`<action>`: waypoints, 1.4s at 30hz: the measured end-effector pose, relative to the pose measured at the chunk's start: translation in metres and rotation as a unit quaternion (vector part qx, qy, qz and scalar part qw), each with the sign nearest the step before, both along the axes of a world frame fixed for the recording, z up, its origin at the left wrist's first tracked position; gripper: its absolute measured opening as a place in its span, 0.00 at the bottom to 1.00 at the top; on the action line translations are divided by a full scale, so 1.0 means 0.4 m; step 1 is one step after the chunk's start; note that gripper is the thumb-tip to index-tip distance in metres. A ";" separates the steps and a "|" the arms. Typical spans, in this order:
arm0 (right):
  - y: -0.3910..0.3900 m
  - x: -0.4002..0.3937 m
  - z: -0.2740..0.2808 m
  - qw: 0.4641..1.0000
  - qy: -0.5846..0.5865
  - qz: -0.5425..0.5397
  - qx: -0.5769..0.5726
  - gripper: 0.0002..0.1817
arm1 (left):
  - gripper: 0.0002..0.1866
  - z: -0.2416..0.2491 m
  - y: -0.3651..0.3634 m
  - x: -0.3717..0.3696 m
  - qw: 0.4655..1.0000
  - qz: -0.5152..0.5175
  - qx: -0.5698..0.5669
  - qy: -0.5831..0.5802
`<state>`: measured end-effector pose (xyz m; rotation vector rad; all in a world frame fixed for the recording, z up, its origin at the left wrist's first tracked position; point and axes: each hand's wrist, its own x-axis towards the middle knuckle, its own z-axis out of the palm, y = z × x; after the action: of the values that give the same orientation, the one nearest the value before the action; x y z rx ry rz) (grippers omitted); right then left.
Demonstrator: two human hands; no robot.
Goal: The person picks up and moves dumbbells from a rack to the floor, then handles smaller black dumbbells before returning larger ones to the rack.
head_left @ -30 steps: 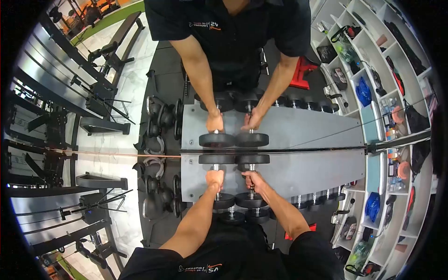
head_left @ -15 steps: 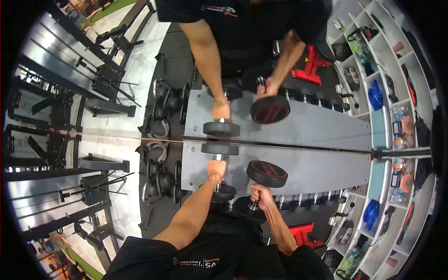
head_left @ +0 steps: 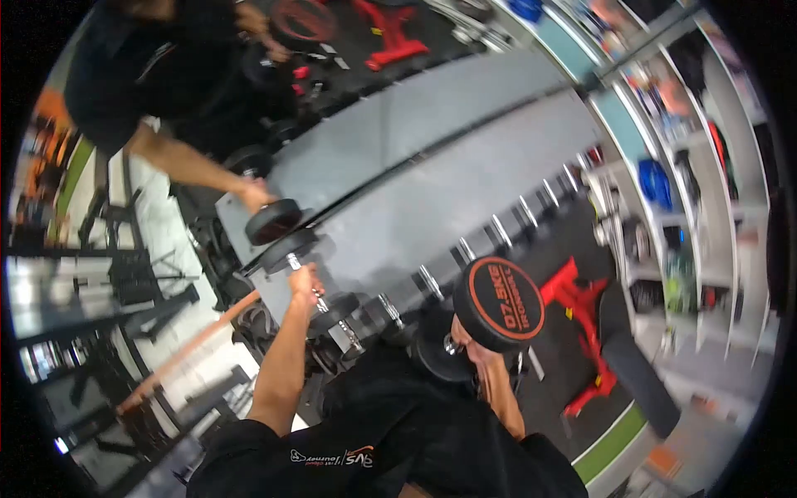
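My left hand (head_left: 306, 285) is wrapped round the chrome handle of a black dumbbell (head_left: 288, 251) with the arm stretched forward. One head of it is over the near left end of the grey rack top (head_left: 448, 195); the other is behind my fist. On the right, my right hand (head_left: 480, 352) grips a second dumbbell (head_left: 500, 305), held closer to my body. Its upper head faces me, ringed in orange and marked 07.5KG, and partly covers the fingers. The lower head is beside my black shirt (head_left: 398, 415).
Several dumbbells (head_left: 427, 282) line the near side of the rack. A mirror behind it reflects my arms and weights. To the right stand a red bench frame (head_left: 585, 319) with a dark pad (head_left: 638, 369) and white cubby shelves (head_left: 706, 199). Gym machines fill the left.
The view has swung round, tilting the rack diagonally. My right hand's dumbbell has come up and nearer, now beside the bench in view. My left hand still holds its dumbbell out front.
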<state>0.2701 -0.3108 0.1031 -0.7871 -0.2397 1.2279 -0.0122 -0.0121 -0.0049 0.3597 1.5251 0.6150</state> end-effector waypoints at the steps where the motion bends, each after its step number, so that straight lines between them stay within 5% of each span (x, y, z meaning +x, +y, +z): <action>1: -0.044 -0.002 0.005 0.999 -0.002 -0.036 0.003 0.14 | 0.09 0.003 -0.012 -0.018 1.000 -0.026 -0.007 -0.005; 12: -0.511 -0.059 0.097 0.945 -0.055 -0.320 -0.047 0.14 | 0.20 -0.026 -0.007 -0.068 0.984 -0.137 -0.023 -0.114; 23: -0.810 -0.192 0.184 0.877 -0.126 -0.440 -0.146 0.15 | 0.20 0.169 -0.327 0.097 0.947 -0.255 0.003 -0.193; 29: -0.941 -0.361 0.232 0.825 -0.141 -0.507 -0.208 0.15 | 0.17 0.237 -0.413 0.206 0.877 -0.383 0.053 -0.284; 42: -1.147 -0.624 0.234 0.727 -0.110 -0.622 -0.269 0.16 | 0.21 0.318 -0.768 0.463 0.810 -0.504 -0.024 -0.299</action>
<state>0.0204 -0.7696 0.1967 -1.2749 0.4615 -0.1367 0.1731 -0.3194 0.1223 0.7748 0.5708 -0.1753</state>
